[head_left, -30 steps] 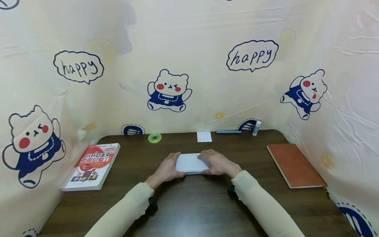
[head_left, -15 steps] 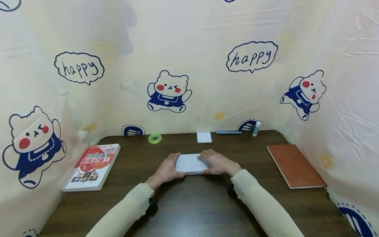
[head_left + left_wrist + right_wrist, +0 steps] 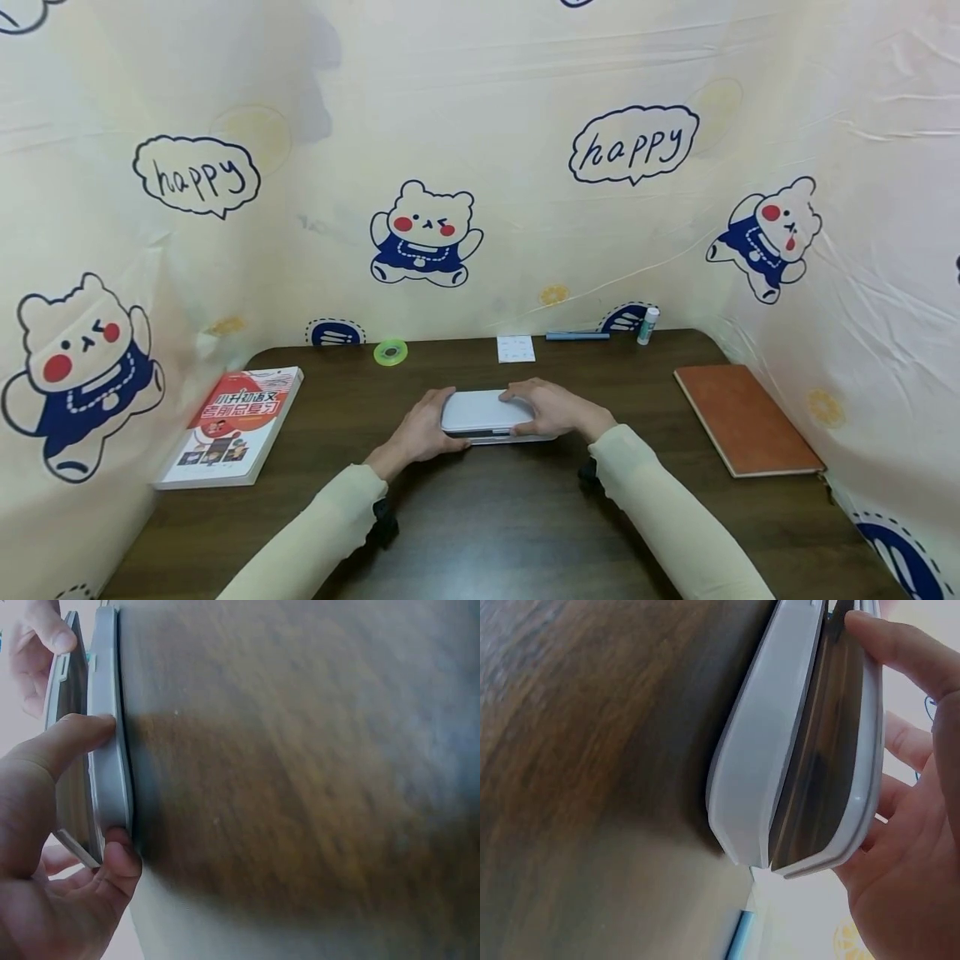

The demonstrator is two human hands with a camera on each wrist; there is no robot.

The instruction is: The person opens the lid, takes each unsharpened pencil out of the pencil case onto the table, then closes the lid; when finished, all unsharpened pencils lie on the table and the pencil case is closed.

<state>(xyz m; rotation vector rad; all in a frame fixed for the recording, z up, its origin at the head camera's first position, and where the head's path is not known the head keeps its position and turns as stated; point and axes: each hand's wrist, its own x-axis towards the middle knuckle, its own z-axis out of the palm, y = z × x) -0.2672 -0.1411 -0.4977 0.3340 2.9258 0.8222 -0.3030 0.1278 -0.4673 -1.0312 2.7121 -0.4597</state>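
A white hinged case [image 3: 474,412] lies on the dark wooden table [image 3: 480,517], its lid raised slightly from the base. My left hand [image 3: 422,427] holds the left end. In the left wrist view its thumb and a fingertip grip the base [image 3: 109,776]. At the right end my right hand [image 3: 555,412] holds the lid, fingers over the top and thumb at the front edge. The right wrist view shows the lid [image 3: 868,780] tilted away from the base, with a narrow gap and a dark, shiny inner face. The case's contents are hidden.
A red-and-white book [image 3: 232,429] lies at the left, a brown notebook [image 3: 750,421] at the right. Along the back edge are green tape [image 3: 391,352], a white card [image 3: 516,348], a blue stick-like item [image 3: 577,336] and a glue stick [image 3: 648,326]. Printed cloth [image 3: 525,125] hangs behind.
My right hand has lifted the lid a little, and a gap now shows along the case's front. The left hand keeps its hold on the left end. The head view has shifted slightly.
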